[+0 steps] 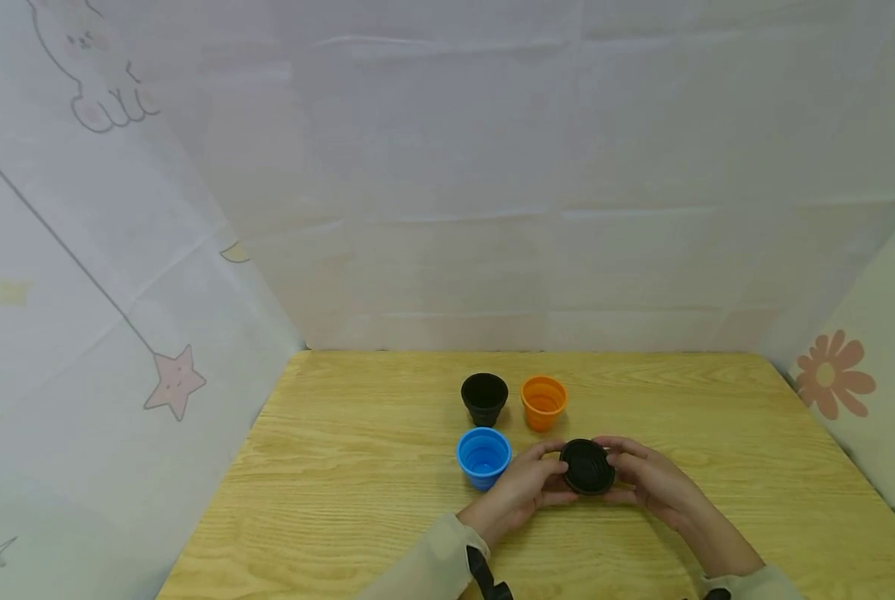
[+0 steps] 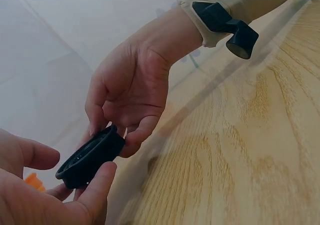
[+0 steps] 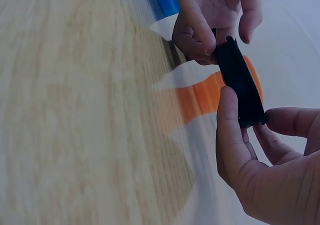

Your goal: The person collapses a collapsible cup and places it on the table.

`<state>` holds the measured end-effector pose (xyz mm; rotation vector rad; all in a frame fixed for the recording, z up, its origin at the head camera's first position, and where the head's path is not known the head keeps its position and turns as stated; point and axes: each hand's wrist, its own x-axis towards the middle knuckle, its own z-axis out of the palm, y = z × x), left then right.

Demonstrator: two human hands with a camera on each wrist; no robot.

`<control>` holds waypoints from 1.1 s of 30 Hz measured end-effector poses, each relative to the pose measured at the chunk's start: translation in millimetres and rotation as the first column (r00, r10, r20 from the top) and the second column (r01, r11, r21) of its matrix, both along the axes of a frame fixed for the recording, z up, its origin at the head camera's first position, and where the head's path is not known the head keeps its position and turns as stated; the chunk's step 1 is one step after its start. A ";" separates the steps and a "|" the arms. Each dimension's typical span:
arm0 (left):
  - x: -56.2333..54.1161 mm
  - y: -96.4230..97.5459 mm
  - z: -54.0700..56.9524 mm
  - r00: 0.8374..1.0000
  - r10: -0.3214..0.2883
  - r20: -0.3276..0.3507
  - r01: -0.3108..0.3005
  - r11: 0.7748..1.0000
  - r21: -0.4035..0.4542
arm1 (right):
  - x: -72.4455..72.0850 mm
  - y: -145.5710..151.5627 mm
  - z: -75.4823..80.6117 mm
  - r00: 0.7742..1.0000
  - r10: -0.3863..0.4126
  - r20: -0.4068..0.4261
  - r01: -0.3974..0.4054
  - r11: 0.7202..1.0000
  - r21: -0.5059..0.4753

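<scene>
The tabletop [image 1: 327,467] was yellowish wood, streaked with a slightly darker grain. Toward its far edge a plain black cup [image 1: 485,398] stood beside a bright orange cup [image 1: 543,403]; farther from that edge came a sky-blue cup [image 1: 483,458], and nearer the right edge a shallow round piece [image 1: 587,467], also black. The sleeves [image 1: 428,562] were cream, with black wrist mounts [image 1: 481,571]. Behind the far edge the pale cloth [image 1: 447,167] looked unpatterned, while past the left edge showed a pink star [image 1: 176,383], a pale yellow crescent [image 1: 235,252] and a grey-outlined animal [image 1: 110,67]; by the far right corner, a brick-red flower [image 1: 843,374] had a yellowish centre [image 1: 825,374]
</scene>
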<state>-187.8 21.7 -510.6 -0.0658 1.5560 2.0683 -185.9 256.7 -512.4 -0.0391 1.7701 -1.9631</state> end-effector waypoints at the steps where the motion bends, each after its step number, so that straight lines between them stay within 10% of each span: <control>1: 0.0 0.3 -0.1 1.000 0.002 0.004 -0.002 1.000 -0.002 | -0.1 0.1 -0.3 1.000 0.000 0.006 0.000 1.000 -0.001; 33: 2.0 -6.4 1.0 0.997 -0.077 -0.029 0.072 0.984 -0.164 | -4.4 -9.9 -4.7 0.999 -0.028 -0.046 0.038 0.967 0.251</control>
